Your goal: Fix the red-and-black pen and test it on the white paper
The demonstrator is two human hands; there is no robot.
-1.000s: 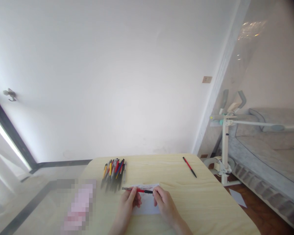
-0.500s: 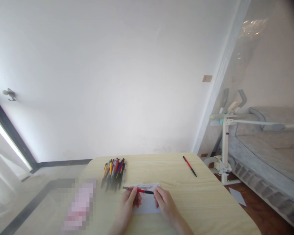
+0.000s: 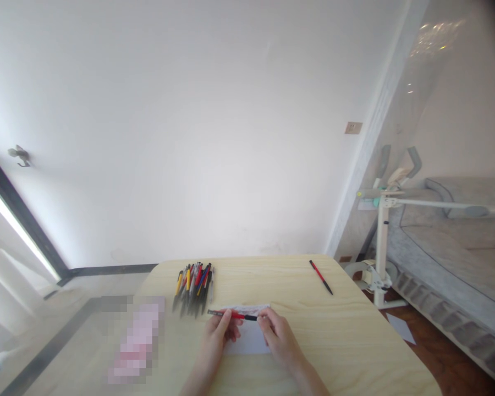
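A red and black pen (image 3: pixel 238 315) lies level between my two hands, above a white sheet of paper (image 3: pixel 249 342) that has dark marks near its top edge. My left hand (image 3: pixel 221 329) is closed around the pen's barrel toward its left end. At the other end, the fingers of my right hand (image 3: pixel 273 329) pinch the black tip section. Farther left on the table rests a pile of pens (image 3: pixel 194 287) in yellow, red, blue, black and clear. Another red and black pen (image 3: pixel 320 276) lies alone at the back right.
The pale wooden table (image 3: pixel 355 341) has rounded corners and stands near a white wall (image 3: pixel 214 137). Beyond its right edge are a white exercise machine (image 3: pixel 381 247) and a grey sofa (image 3: pixel 457 242). A pixelated pink patch (image 3: pixel 138 341) shows at the left.
The view has shifted slightly, moving the table contents a little upward. Both hands keep their hold on the red and black pen, with hardly any change in their pose.
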